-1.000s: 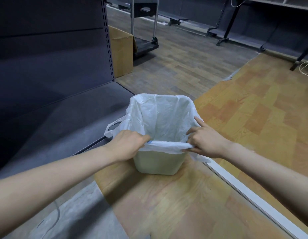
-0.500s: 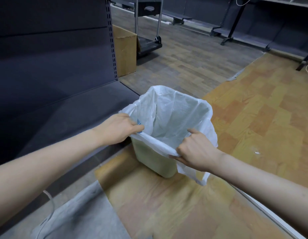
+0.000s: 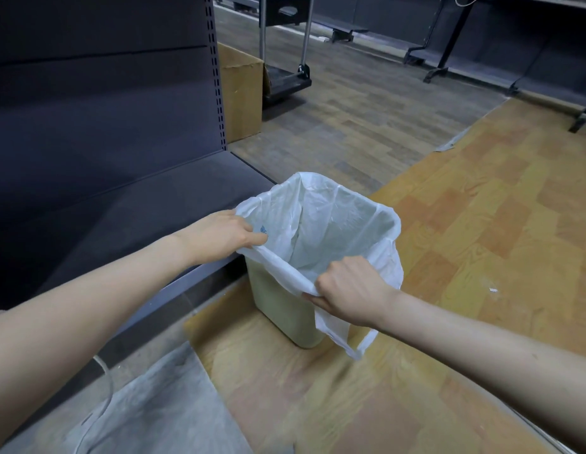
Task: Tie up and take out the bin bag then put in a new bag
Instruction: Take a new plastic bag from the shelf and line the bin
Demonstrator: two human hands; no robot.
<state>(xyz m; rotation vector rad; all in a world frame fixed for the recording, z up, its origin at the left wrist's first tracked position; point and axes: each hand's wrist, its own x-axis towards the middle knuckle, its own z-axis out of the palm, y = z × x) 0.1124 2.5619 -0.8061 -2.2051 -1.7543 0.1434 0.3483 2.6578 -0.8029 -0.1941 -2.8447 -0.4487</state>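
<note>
A small pale green bin [image 3: 286, 306] stands on the wooden floor beside a dark shelf base. A white plastic bag [image 3: 321, 224] lines it, its mouth open and spread over the rim. My left hand [image 3: 224, 235] pinches the bag's edge at the bin's near left corner. My right hand [image 3: 349, 291] grips the bag's edge at the near right corner, fingers curled round the plastic. One bag handle loop [image 3: 347, 339] hangs down the bin's right side below my right hand. Nothing shows inside the bag.
A dark metal shelf unit [image 3: 105, 126] runs along the left, its base ledge touching the bin. A cardboard box [image 3: 241, 93] and a trolley [image 3: 285, 77] stand behind. A grey cloth [image 3: 147, 407] and a white cable [image 3: 105, 388] lie near left. Wood-pattern flooring [image 3: 481, 224] stretches right.
The view has swung so the bin now sits corner-on. Both hands have kept hold of the bag's near edge and moved to the bin's corners; the handle loop now hangs on the right.
</note>
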